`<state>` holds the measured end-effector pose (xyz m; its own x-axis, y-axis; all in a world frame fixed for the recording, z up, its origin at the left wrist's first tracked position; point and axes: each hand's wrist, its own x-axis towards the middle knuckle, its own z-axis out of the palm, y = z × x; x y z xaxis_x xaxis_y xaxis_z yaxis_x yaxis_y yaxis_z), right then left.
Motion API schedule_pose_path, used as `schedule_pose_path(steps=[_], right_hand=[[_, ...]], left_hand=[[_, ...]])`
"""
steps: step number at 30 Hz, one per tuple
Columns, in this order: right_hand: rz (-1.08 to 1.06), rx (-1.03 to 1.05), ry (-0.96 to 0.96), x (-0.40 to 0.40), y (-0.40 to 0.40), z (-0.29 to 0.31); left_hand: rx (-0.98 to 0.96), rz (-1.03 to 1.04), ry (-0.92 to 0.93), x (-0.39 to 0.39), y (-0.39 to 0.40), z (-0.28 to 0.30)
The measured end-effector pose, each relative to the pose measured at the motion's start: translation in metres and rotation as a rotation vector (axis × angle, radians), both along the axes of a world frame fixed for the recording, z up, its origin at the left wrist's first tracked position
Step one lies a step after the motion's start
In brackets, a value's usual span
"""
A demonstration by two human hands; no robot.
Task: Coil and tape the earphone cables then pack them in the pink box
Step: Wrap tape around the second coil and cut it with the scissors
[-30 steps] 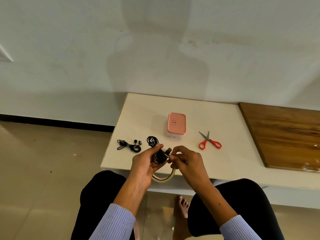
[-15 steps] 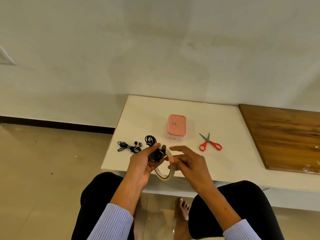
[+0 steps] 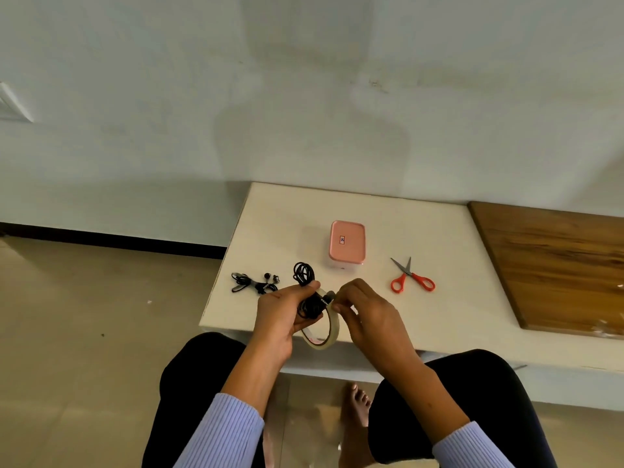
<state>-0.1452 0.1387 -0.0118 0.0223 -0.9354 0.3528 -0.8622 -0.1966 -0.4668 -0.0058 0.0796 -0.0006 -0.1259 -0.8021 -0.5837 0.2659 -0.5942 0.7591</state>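
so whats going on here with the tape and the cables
A seated person is taping an earphone cable. The left hand grips a black coiled cable together with the tape roll, while the right hand pinches at the tape beside the coil. On the table lie a second coil and another bundle, neither packed. The pink box has its lid on, and the scissors lie untouched to its right.
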Motion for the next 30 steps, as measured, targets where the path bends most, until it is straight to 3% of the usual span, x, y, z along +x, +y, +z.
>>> schedule_pose_path(steps=[7,13,20,26,30], right_hand=[[0.099,0.109,0.042,0.000,0.000,0.010],[0.169,0.181,-0.173,-0.015,0.015,0.036],[0.160,0.211,-0.110,-0.013,0.003,0.069],[0.090,0.295,0.007,-0.023,-0.005,0.107],[0.093,0.322,0.033,-0.025,-0.007,0.118]], left_hand=[[0.054,0.018,0.011,0.003,-0.003,0.000],[0.136,0.051,0.131,0.012,-0.013,0.004],[0.164,-0.297,0.096,0.016,-0.011,0.020],[-0.155,-0.505,-0.260,0.031,-0.006,0.055],[-0.414,-0.532,-0.219,0.035,0.002,0.081]])
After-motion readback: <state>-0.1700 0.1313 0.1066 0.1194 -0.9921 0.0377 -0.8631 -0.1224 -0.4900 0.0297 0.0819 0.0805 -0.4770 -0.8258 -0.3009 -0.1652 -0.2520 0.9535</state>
